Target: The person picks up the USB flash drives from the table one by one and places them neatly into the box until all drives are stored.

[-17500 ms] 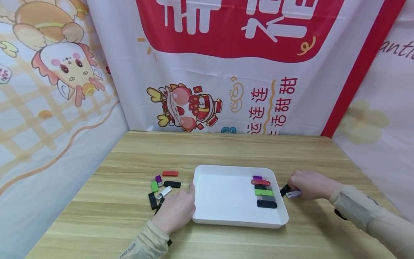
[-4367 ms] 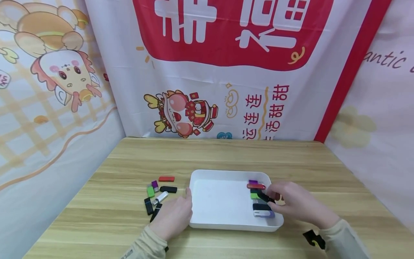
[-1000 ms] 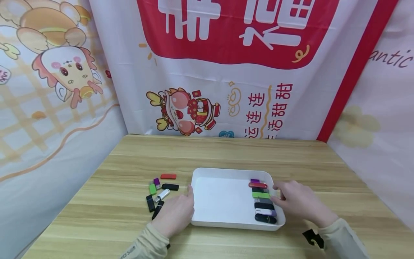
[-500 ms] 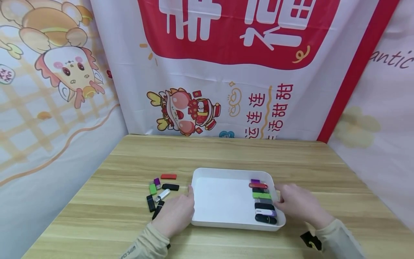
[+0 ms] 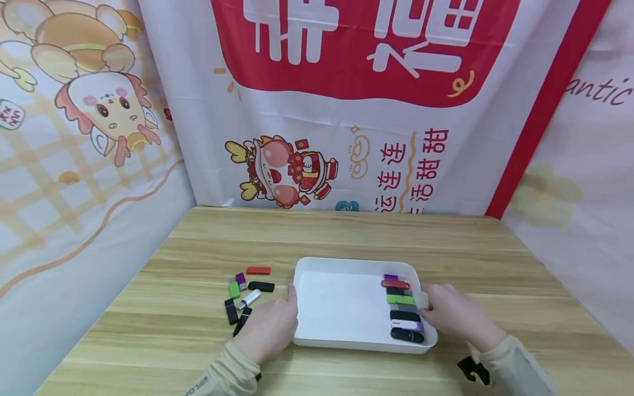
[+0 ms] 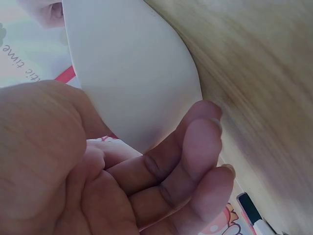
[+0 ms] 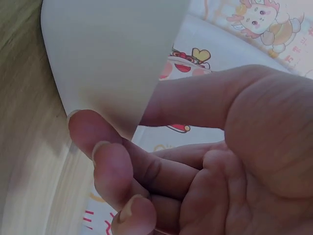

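A shallow white tray sits on the wooden table. Down its right side lies a column of several USB sticks, among them a red stick, a bright green stick, a white and purple stick and a black stick nearest the front. My left hand grips the tray's left wall; in the left wrist view its thumb goes over the rim and its fingers curl against the outside. My right hand pinches the right wall the same way, as the right wrist view shows.
Left of the tray, loose USB sticks lie on the table: an orange-red stick, a purple stick, a green stick, a silver stick and several black ones. Printed cloth hangs behind and at both sides.
Earlier the right hand held USB sticks beside the tray, then a black one over it. White-purple and black sticks have joined the column. The right hand has moved onto the tray's right wall.
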Tool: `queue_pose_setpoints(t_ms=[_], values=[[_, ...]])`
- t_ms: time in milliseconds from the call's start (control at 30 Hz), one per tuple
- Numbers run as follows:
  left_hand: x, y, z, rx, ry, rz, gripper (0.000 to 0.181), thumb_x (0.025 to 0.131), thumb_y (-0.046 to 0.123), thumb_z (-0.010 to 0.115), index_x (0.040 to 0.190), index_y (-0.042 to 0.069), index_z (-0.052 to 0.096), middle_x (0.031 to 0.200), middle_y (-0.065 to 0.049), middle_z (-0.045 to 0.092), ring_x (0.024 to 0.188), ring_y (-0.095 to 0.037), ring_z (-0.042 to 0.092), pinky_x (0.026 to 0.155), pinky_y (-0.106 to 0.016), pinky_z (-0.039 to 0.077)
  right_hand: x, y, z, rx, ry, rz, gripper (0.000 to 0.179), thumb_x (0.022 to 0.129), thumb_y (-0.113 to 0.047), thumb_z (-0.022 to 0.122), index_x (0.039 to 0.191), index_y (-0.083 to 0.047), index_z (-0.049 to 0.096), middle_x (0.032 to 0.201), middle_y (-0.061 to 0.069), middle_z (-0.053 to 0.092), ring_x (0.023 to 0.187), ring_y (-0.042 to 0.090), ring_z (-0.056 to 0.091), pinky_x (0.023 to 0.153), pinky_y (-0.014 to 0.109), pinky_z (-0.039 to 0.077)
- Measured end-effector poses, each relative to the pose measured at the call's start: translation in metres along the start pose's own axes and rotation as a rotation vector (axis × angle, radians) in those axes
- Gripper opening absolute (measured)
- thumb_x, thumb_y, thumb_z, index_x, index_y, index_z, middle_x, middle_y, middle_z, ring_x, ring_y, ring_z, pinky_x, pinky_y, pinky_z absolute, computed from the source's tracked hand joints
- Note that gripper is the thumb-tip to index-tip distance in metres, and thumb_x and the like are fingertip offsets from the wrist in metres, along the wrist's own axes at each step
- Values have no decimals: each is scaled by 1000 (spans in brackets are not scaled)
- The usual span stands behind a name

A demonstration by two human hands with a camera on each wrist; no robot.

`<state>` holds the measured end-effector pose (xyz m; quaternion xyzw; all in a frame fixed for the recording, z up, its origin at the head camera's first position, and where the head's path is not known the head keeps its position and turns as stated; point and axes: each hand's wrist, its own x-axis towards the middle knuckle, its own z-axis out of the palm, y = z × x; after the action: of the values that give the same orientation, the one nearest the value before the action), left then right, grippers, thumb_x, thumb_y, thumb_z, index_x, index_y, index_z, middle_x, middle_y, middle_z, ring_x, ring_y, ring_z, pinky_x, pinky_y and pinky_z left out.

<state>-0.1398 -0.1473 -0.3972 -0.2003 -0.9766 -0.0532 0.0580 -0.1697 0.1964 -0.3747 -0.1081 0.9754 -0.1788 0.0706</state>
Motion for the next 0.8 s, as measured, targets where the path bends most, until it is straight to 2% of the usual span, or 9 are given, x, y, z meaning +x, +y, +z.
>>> queue_pose_setpoints(t_ms=[167, 333, 500, 633, 667, 733, 800], values=[[0, 1, 0, -1, 5, 9, 57, 92, 12, 59, 137, -18, 41, 53, 3, 38, 39, -8, 34, 35, -24, 29, 0, 1, 2, -5, 6, 4, 46, 86, -4, 68, 126, 13, 54, 83, 10, 64, 61, 17, 54, 51, 32, 46], [0, 1, -1, -13, 10, 22, 55, 94, 15, 59, 136, -17, 43, 53, 3, 39, 39, -8, 35, 35, -25, 30, 1, 2, 3, -28, 14, -17, 37, 84, 0, 67, 118, 13, 58, 96, 17, 66, 71, 20, 56, 64, 41, 54], [3, -1, -11, -71, -38, 0, 55, 98, 23, 58, 136, -15, 46, 56, 0, 45, 43, -11, 39, 40, -28, 34, 2, 1, 3, -53, 34, -25, 31, 82, 1, 68, 110, 11, 60, 91, 15, 64, 75, 21, 57, 70, 48, 55], [6, -7, -23, -116, -85, -20, 52, 100, 27, 55, 136, -10, 49, 65, -3, 52, 47, -12, 42, 42, -29, 36, 2, 1, 3, -62, 31, -26, 35, 82, 1, 68, 114, 12, 59, 95, 16, 65, 77, 21, 58, 72, 50, 54], [7, -9, -26, -119, -79, -13, 49, 100, 27, 56, 134, -8, 53, 68, -3, 55, 50, -11, 44, 44, -29, 37, 2, 1, 3, -65, 31, -27, 37, 82, 1, 68, 115, 12, 58, 96, 17, 65, 78, 21, 59, 72, 51, 54], [8, -16, -31, -139, -70, -11, 33, 99, 24, 56, 116, -3, 64, 71, -2, 55, 53, -12, 45, 46, -30, 38, 2, 1, 4, -66, 22, -22, 39, 82, 0, 68, 117, 12, 58, 99, 18, 65, 79, 21, 59, 73, 51, 54], [9, -24, -36, -144, -41, -7, 17, 97, 20, 57, 93, 5, 65, 70, 0, 52, 56, -12, 46, 48, -31, 39, 2, 2, 4, -75, 17, -18, 40, 82, 0, 68, 119, 13, 57, 99, 19, 65, 79, 22, 59, 73, 52, 54]])
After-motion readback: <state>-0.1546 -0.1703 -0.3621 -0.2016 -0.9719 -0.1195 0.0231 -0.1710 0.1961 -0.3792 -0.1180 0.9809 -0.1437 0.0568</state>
